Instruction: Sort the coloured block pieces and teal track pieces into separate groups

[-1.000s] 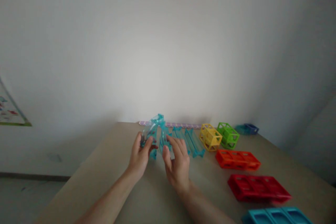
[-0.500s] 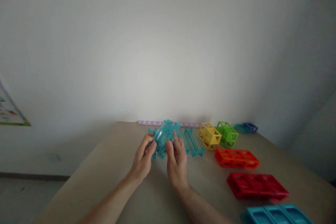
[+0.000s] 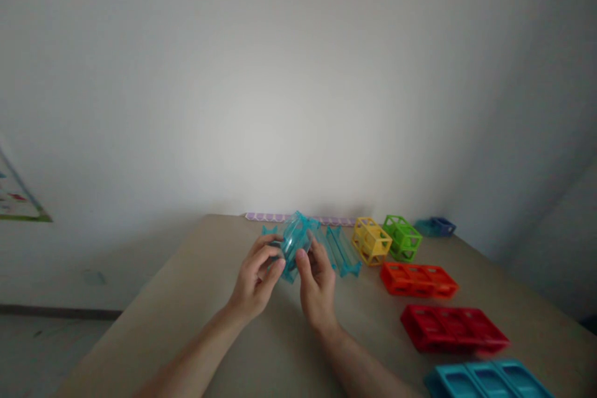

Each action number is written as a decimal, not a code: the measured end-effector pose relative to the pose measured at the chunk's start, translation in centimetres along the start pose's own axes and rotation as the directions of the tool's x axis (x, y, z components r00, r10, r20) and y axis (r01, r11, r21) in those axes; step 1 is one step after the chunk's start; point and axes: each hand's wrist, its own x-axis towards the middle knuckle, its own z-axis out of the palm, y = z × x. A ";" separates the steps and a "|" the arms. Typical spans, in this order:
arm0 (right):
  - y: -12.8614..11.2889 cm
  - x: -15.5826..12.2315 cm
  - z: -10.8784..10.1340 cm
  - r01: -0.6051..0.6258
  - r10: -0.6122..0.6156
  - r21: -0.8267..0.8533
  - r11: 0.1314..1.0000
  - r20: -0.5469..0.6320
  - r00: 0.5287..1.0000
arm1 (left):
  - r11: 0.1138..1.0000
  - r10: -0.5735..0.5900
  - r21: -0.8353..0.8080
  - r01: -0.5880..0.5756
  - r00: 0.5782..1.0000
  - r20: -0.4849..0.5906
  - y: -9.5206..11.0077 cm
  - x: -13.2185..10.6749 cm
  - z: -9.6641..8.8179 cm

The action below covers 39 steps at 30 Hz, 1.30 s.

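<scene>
Left of the yellow cage block (image 3: 370,241), the left hand (image 3: 255,280) and right hand (image 3: 318,286) are closed in fingertip pinches on a clear teal track piece (image 3: 295,241), apparently held off the table (image 3: 186,323). With so light a hold it could be dropped onto the teal rails (image 3: 342,252) nearer the block. Its long axis is tilted, far end raised toward the block.

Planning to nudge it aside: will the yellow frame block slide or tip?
The yellow frame block is open lattice, so probably light. It rests on a flat face on the table, so likely slides rather than rolls. Looks stiff.
</scene>
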 end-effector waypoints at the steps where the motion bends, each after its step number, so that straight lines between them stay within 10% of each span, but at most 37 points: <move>1: 0.0 0.0 0.0 -0.020 0.020 0.036 0.999 0.001 1.000 | 1.000 0.003 0.005 -0.003 1.000 -0.004 0.0 0.0 0.0; 27: -1.4 -0.3 -0.5 0.187 -0.180 -0.161 0.969 0.062 0.982 | 0.975 0.139 0.181 -0.133 0.990 -0.022 -0.7 -0.2 0.2; 34: -1.0 -0.3 -0.5 0.152 -0.150 -0.122 0.981 0.023 0.988 | 0.992 0.112 0.096 -0.088 0.950 -0.292 -2.1 0.4 -0.6; 39: -1.7 -0.4 -1.0 0.241 -0.208 -0.223 0.945 0.160 0.965 | 0.992 0.113 0.107 -0.064 0.824 -0.555 -4.4 1.5 -1.7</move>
